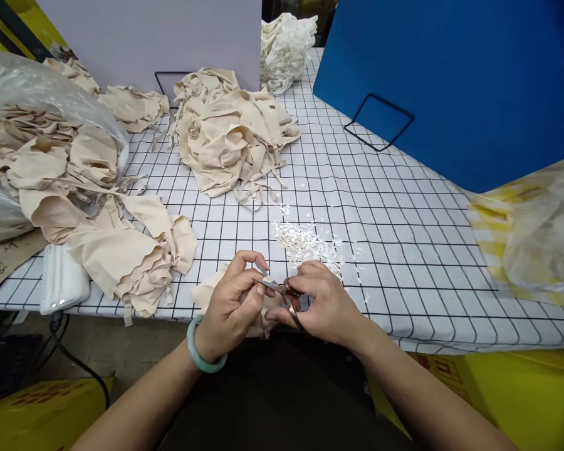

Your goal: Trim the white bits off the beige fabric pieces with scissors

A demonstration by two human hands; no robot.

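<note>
Beige fabric piece (207, 294) pinched by left hand (230, 307), right hand (326, 304) gripping scissors (282, 289)

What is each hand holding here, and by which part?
The right hand holds small snips by the handle end. The left hand pinches the edge of a beige fabric piece at the blades.

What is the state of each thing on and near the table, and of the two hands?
Left hand: pinching beige cloth at the table edge.
Right hand: gripping small snips, tips toward the left fingers.
White clippings: scattered loose.
Middle pile: heaped, tangled.
Clear bag: open, cloth spilling out.
White device: lights on.
</note>
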